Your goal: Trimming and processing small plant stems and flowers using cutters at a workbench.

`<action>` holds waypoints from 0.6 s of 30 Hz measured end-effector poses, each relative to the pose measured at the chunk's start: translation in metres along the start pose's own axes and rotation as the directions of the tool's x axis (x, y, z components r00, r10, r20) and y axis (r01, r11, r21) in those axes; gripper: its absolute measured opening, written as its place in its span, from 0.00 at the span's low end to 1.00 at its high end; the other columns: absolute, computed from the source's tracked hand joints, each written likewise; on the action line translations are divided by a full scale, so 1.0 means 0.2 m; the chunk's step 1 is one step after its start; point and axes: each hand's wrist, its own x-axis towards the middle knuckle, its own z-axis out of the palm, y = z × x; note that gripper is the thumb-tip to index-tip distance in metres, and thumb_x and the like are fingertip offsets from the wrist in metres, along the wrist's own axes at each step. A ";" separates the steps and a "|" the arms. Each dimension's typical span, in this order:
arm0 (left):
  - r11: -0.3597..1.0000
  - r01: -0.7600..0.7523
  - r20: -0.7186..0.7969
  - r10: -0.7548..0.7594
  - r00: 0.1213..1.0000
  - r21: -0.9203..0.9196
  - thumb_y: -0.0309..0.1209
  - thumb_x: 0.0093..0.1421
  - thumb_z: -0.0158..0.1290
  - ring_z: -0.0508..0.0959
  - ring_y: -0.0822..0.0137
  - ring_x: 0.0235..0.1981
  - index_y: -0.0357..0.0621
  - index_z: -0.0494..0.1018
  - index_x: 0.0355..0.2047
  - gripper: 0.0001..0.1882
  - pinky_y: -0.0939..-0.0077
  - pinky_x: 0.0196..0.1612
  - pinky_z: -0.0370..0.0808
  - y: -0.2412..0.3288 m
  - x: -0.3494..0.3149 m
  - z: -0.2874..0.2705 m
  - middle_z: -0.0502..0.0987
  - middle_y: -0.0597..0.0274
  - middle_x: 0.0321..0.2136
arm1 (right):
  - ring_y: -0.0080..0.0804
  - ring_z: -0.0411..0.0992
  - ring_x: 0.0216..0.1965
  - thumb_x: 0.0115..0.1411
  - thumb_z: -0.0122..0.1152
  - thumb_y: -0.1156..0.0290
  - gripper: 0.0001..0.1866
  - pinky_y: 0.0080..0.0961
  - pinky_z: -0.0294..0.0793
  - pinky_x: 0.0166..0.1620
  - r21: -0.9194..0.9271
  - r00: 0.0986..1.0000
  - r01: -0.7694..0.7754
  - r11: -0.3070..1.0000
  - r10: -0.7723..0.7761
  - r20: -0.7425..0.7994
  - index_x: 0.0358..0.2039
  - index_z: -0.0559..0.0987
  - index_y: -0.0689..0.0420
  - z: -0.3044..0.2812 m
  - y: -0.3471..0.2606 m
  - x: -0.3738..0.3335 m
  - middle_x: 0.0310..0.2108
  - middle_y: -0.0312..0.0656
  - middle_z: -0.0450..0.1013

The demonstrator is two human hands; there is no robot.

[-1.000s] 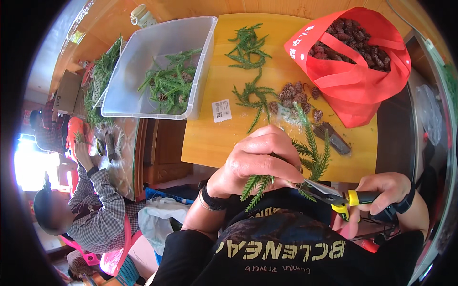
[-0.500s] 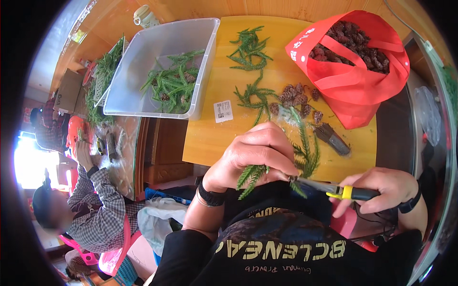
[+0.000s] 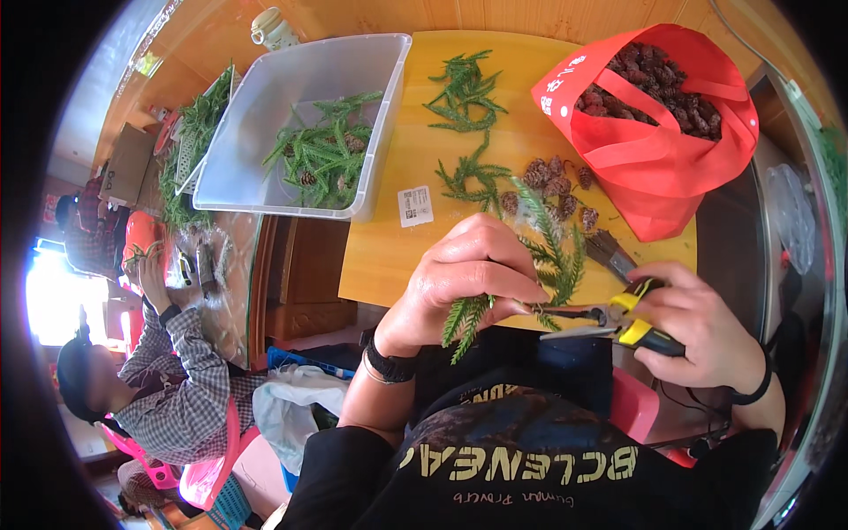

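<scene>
At the near edge of the yellow table (image 3: 380, 265), left hand (image 3: 477, 276) pinches a green sprig (image 3: 558, 265) between thumb and fingers; needles stick out on both sides of the grip. Right hand (image 3: 698, 331) wraps the yellow-and-black handles of a pair of pliers (image 3: 629, 322), jaws spread, tips close by the left fingertips; cannot tell whether they touch the sprig. Beyond the hands: loose pinecones (image 3: 555, 184), a bundle of dark sticks (image 3: 609, 251), two curled green pieces (image 3: 475, 181). Far right, red bag (image 3: 623, 181) full of pinecones; left, clear bin (image 3: 243, 132) holding greenery and cones. Well apart, left: co-worker (image 3: 181, 389) in checked sleeves.
</scene>
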 end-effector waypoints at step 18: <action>0.998 0.047 -0.084 -0.051 0.995 -0.050 0.31 0.52 0.59 0.72 0.63 0.29 0.41 0.76 0.28 0.07 0.71 0.35 0.69 0.02 0.00 0.04 0.75 0.62 0.27 | 0.48 0.70 0.45 0.41 0.61 0.70 0.18 0.34 0.70 0.45 0.486 0.935 -0.307 0.818 0.163 0.316 0.34 0.77 0.64 -0.06 0.00 -0.06 0.31 0.47 0.74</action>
